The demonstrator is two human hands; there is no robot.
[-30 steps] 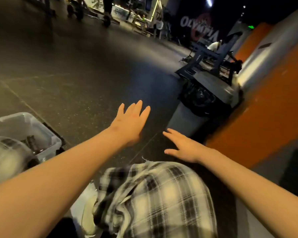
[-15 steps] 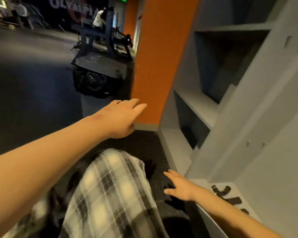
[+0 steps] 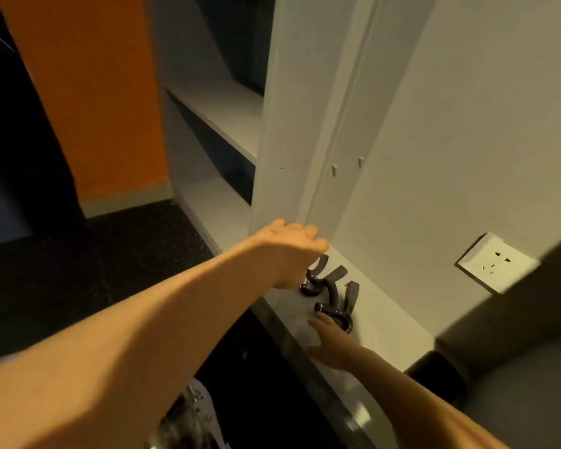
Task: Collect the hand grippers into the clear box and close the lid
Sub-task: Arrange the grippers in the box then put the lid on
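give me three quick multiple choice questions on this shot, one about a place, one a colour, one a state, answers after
1. Where do the hand grippers lie?
A. in a clear box
B. on the pale ledge at the foot of the wall
C. on the dark floor

2. What colour are the hand grippers?
A. orange
B. black
C. white

3. How is the right hand?
A. curled round a hand gripper
B. clenched in a fist
C. open, fingers straight, holding nothing

Answers:
1 B, they rest on the pale ledge, with no box in view.
2 B, they show black against the pale ledge.
3 C, its fingers point straight toward the nearer hand gripper and are not closed round it.
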